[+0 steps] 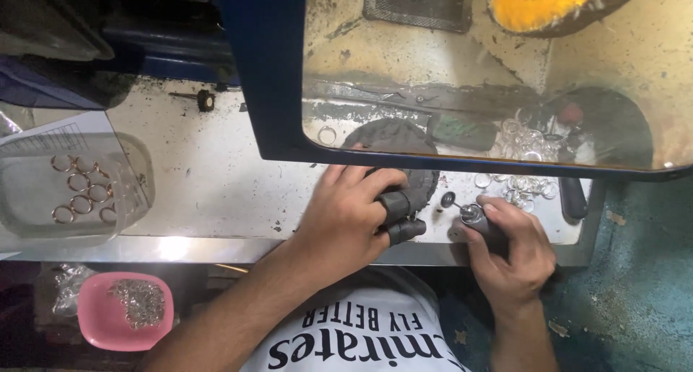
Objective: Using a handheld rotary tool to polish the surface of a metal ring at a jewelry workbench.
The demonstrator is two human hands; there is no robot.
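Shirt cloth, white with dark print, fills the nearest edge at six o'clock. At eight o'clock from it, below the table's front lip, sits a pink bowl holding a heap of small silvery rings.

Above the shirt, both forearms reach up onto the white, stained table. The left hand lies near the table's front edge, its grip pressed together around a small dark piece; two fingers wear dark finger covers, and what they pinch is too small to tell. Just at three o'clock from it, the right hand is curled tight around a dark handheld rotary tool, whose small round tip points toward ten o'clock, close to the left fingertips but apart from them.

Just beyond the left hand lies a dark round pad, partly behind a transparent shield with a blue frame. At one o'clock from the tool's tip, a pile of silvery rings rests on the table, with more showing through the shield.

Far off at nine o'clock stands a clear plastic tub with several copper-coloured rings inside. Farthest away, at twelve o'clock behind the shield, are a dark mesh grille and a yellow buffing wheel.
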